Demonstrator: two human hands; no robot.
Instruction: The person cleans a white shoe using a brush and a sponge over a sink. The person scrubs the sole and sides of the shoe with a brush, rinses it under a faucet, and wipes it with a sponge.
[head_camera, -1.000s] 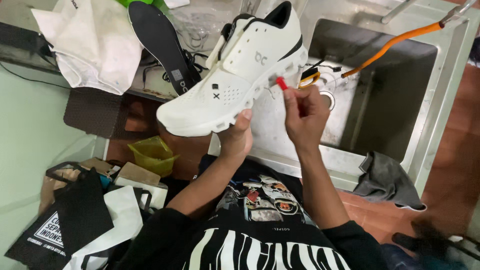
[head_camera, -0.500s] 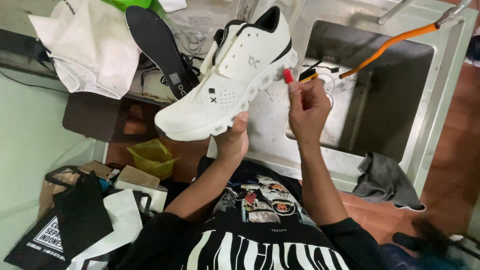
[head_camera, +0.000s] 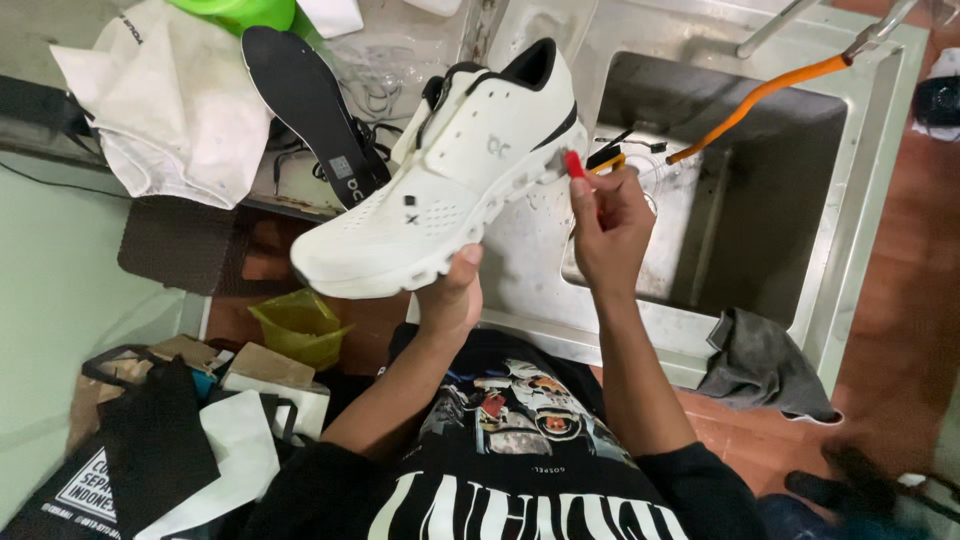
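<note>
White sneaker (head_camera: 450, 180) held up over sink edge (head_camera: 520, 325), sole cupped from below in left hand (head_camera: 450, 295) grip | right hand (head_camera: 608, 225) grip clamped on red-tipped brush (head_camera: 574, 163) — pressed to heel side, tilted for reach.

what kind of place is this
Probably a shoe-cleaning workstation: a stainless steel sink with an orange hose, a white sneaker being brushed over it, and a removed black insole lying on the counter.
</note>
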